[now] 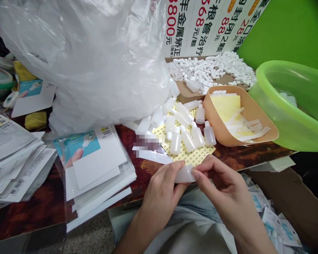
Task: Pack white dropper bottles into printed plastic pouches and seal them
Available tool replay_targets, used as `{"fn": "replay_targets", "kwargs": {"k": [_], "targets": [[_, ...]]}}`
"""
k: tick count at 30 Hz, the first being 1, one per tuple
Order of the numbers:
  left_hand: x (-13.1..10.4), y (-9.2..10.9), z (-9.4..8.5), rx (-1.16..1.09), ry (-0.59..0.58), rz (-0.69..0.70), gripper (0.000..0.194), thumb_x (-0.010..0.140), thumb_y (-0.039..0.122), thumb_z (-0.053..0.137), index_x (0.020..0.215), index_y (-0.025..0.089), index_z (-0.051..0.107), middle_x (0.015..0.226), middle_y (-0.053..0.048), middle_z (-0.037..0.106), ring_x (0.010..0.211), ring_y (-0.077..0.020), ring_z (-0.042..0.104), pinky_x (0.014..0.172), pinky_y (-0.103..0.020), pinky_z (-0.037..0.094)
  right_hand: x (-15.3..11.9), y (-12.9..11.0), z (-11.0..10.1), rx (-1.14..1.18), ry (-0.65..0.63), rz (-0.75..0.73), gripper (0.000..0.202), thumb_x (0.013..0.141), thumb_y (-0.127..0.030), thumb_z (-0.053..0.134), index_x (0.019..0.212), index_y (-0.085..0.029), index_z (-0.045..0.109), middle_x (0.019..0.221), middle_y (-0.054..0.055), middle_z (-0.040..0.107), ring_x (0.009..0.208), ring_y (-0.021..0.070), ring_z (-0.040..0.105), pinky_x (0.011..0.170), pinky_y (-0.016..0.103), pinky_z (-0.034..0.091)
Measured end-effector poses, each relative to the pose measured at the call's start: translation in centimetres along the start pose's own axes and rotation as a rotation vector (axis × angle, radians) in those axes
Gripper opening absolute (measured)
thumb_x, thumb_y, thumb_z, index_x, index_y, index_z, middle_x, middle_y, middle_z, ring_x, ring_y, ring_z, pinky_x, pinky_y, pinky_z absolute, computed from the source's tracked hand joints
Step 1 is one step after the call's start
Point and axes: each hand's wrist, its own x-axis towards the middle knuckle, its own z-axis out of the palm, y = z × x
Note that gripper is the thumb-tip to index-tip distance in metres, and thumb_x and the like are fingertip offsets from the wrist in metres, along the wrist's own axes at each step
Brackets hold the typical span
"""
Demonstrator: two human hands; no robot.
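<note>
The left hand (160,188) grips 1 small translucent white plastic bottle (184,175) at the lower centre of the frame; the right hand (222,180) pinches its right end. At centre, similar capped bottles (176,143) rest on a yellow printed sheet (202,155). Right of centre, a rounded orange plastic tub (219,129) contains white strips (254,128), beside a lime-green plastic basin (288,132).

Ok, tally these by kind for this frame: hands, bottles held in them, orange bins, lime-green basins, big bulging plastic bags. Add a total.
Hands, left hand and right hand: 2
Held bottle, touched by both hands: 1
Orange bin: 1
Lime-green basin: 1
Bulging plastic bag: 1
Total: 6
</note>
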Motion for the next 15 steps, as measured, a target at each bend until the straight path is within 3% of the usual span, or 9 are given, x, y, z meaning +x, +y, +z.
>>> {"fn": "replay_targets", "kwargs": {"k": [4,8,11,15], "targets": [[0.09,-0.14,0.17,-0.01,-0.006,0.014,0.031,0.092,0.021,0.059,0.121,0.026,0.048,0.121,-0.007,0.07,0.109,-0.0231,0.066,0.093,-0.04,0.052,0.53,0.03,-0.3,0.23,0.002,0.131,0.026,0.081,-0.032,0.074,0.104,-0.025,0.063,0.077,-0.004,0.055,0.064,0.0089,0.05,0.059,0.019,0.044],[0.14,-0.09,0.14,-0.023,-0.026,0.032,0.031,0.093,0.022,0.058,0.122,0.026,0.048,0.12,-0.007,0.07,0.109,-0.0235,0.066,0.092,-0.041,0.053,0.84,0.02,0.01,0.357,-0.103,0.259,0.024,0.081,-0.042,0.073,0.082,-0.02,0.064,0.068,-0.004,0.054,0.059,0.008,0.046,0.051,0.017,0.04],[0.18,0.04,-0.29,-0.043,-0.056,0.039,0.031,0.093,0.022,0.059,0.122,0.026,0.049,0.124,-0.006,0.069,0.113,-0.0217,0.065,0.096,-0.038,0.052,0.93,-0.11,0.18,0.371,-0.111,0.263,0.028,0.073,-0.037,0.081,0.074,-0.02,0.059,0.068,-0.004,0.057,0.06,0.0085,0.049,0.052,0.017,0.042],[0.3,0.2,-0.74,-0.068,-0.087,0.023,0.03,0.093,0.025,0.059,0.122,0.027,0.051,0.127,-0.005,0.067,0.114,-0.0209,0.062,0.097,-0.037,0.05,0.95,0.22,0.21,0.347,-0.129,0.226,0.028,0.078,-0.038,0.076,0.071,-0.02,0.055,0.066,-0.004,0.058,0.057,0.0085,0.05,0.049,0.018,0.041]]}}
